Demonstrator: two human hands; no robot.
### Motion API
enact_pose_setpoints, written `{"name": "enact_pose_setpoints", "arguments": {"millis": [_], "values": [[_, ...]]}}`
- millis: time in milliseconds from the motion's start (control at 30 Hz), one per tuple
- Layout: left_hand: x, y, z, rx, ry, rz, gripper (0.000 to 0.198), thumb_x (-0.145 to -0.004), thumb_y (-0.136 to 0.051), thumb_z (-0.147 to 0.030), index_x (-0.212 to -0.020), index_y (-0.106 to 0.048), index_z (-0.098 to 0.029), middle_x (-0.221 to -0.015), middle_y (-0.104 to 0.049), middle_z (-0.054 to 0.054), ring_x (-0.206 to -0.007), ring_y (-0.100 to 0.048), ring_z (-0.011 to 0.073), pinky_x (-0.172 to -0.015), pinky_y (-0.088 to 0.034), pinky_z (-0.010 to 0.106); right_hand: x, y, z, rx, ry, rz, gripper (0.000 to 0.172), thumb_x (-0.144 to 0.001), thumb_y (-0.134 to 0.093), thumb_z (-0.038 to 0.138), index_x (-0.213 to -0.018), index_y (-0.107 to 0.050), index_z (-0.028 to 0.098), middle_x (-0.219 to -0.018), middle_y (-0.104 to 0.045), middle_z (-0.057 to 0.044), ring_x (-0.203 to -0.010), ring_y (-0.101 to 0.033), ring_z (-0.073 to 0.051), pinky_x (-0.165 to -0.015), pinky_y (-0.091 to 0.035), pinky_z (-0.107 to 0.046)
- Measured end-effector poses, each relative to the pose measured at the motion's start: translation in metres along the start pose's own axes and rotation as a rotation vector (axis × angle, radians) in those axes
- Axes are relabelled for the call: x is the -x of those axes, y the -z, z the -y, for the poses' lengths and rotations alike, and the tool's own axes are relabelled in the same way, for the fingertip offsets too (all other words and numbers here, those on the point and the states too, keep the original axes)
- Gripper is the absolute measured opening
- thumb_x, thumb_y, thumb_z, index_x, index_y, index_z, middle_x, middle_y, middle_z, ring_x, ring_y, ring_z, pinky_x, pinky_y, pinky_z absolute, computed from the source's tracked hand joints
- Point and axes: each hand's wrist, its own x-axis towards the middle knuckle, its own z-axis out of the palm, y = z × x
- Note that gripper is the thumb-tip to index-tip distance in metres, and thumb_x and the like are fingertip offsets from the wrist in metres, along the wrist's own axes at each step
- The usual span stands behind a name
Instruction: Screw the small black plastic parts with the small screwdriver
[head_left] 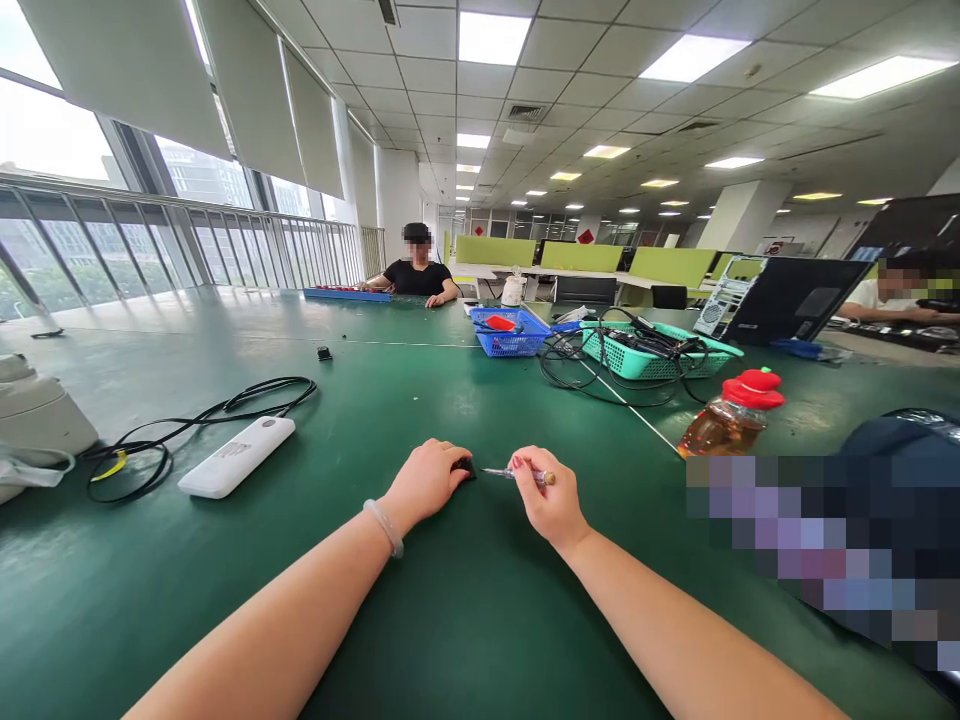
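My left hand [427,480] rests on the green table [465,610] with its fingers curled over a small black part [465,466], holding it down. My right hand [547,495] pinches a small screwdriver [517,473] with a thin metal tip and a wooden end. The tip points left at the black part. A pale bracelet [385,526] circles my left wrist.
A white power bank [236,456] with a black cable [202,420] lies at left, beside a white device [34,415]. A red-capped bottle [731,415] lies at right. Blue basket [514,333] and teal basket [652,355] stand farther back. A person sits at the far end, another at far right.
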Motion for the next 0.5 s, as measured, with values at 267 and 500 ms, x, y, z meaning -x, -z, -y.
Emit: {"name": "enact_pose_setpoints", "arguments": {"millis": [267,500], "values": [[0.001,-0.007,0.014,0.199,0.042,0.031,0.042,-0.079,-0.061,-0.025,-0.121,-0.063,-0.022,-0.118,-0.068,0.006,-0.109,-0.061,0.0241,-0.098,-0.047,0.035,0.001,-0.005,0.013,0.002,0.29,0.129,0.016,-0.087,-0.044,0.021,-0.076,-0.056,0.022,-0.063,-0.06,0.001,-0.059,-0.047,-0.013,-0.066,-0.042,-0.029],[0.0,-0.01,0.014,0.206,0.006,0.038,0.042,-0.079,-0.06,-0.023,-0.12,-0.063,-0.023,-0.119,-0.068,0.004,-0.111,-0.06,0.0236,-0.1,-0.046,0.035,0.001,-0.008,0.014,0.086,0.389,0.216,0.014,-0.085,-0.046,0.017,-0.077,-0.056,0.022,-0.065,-0.062,0.0,-0.061,-0.049,-0.014,-0.07,-0.041,-0.031]]}}
